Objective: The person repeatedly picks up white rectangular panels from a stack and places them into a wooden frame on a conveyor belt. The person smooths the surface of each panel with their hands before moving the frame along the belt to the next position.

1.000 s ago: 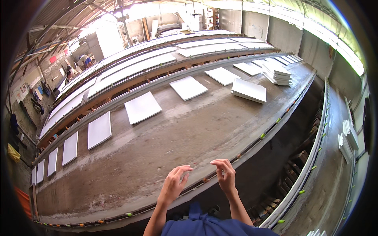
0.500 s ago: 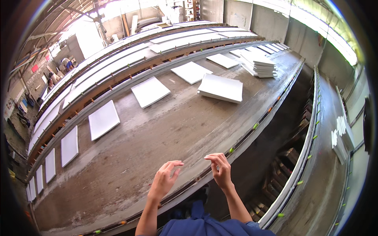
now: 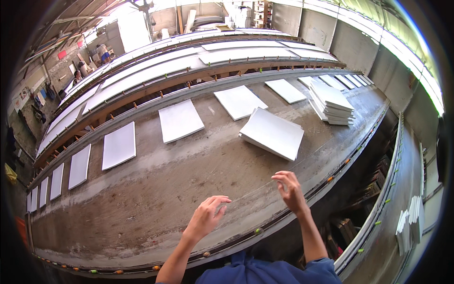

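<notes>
Both hands hover over the near edge of a long grey-brown work table (image 3: 165,199). My left hand (image 3: 205,217) is empty, its fingers loosely curved and thumb apart. Farther right, my right hand (image 3: 290,190) is also empty, with bent, spread fingers. It is nearest to a small stack of white rectangular panels (image 3: 272,132), whose sheets lie slightly skewed; a gap remains between hand and stack. Behind it to the right stands a taller white stack (image 3: 330,102). Single white panels lie spaced in a row along the far side, among them one panel (image 3: 181,120) left of the stack.
Small green and orange pegs (image 3: 257,231) line the table's near edge. To the right, past a dark gap, runs another table (image 3: 378,251) with white panels (image 3: 410,222) leaning upright. Beyond the far edge, more tables carry long white sheets (image 3: 246,54). A person (image 3: 103,54) is far left.
My right hand has moved forward and right, toward the small stack. My left hand stays loosely curved. The view has shifted, so the stacks appear lower and farther right.
</notes>
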Available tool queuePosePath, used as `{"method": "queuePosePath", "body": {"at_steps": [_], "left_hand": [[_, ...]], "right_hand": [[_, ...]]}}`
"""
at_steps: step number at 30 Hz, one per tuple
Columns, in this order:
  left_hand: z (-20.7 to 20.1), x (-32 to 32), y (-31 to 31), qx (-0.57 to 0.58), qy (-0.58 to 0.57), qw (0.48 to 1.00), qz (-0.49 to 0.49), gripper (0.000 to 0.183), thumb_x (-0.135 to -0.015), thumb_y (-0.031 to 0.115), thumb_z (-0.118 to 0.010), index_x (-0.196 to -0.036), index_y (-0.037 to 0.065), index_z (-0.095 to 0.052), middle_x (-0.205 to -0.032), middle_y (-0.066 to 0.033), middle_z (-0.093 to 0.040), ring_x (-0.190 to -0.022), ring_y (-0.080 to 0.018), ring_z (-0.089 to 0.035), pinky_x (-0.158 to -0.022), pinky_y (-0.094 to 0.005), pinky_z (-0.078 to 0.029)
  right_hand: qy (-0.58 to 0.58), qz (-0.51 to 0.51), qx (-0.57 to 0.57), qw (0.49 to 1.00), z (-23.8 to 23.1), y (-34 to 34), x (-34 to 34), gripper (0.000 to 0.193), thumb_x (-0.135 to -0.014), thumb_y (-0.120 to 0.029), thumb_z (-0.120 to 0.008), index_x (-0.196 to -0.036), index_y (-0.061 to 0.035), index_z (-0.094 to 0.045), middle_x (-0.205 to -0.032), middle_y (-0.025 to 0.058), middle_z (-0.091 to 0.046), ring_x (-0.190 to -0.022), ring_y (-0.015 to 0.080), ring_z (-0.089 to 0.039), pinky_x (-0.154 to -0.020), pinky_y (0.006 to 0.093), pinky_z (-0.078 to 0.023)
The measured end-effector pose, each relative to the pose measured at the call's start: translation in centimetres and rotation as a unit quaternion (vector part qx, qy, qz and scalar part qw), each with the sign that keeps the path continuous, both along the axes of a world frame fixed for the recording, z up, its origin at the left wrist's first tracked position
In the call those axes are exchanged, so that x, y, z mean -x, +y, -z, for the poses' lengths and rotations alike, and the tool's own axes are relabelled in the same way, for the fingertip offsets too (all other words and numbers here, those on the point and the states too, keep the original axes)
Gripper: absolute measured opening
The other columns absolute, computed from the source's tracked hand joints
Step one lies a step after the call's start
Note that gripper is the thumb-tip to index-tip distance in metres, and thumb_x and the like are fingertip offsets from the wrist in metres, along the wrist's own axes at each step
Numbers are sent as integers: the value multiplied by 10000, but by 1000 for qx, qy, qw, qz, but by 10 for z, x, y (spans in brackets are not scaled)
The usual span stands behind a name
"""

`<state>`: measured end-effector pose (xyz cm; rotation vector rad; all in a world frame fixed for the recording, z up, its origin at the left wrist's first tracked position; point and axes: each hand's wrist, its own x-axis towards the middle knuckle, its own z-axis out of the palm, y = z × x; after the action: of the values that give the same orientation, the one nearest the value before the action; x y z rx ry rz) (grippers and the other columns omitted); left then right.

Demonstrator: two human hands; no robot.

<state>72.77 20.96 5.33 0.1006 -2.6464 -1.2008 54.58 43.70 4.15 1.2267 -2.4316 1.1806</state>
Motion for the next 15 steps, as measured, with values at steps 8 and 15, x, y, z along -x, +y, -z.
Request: {"method": "queuePosePath", "body": {"at_steps": [8, 15], "left_hand": [[82, 107, 50, -292, -106, 949, -48, 250, -928, 95, -507, -1163, 42, -573, -1070, -76, -628, -969, -141, -597, -844, -293, -486], [107, 252, 96, -428, -9, 865, -261, 344, -938, 113, -499, -1269, 21, -473, -1119, -68, -563, -906, -136, -594, -786, -279, -509]], "right_hand": [[58, -4, -75, 996, 25, 70, 210, 352, -780, -47, -637, -1118, -40, -540, -1107, 152, -530, -1085, 322, -486, -953, 402, -397], [23, -40, -192, 980, 81, 55, 346, 735, -765, -277, -716, -1319, 59, -367, -1316, 224, -391, -1221, 357, -366, -1067, 424, -303]]}}
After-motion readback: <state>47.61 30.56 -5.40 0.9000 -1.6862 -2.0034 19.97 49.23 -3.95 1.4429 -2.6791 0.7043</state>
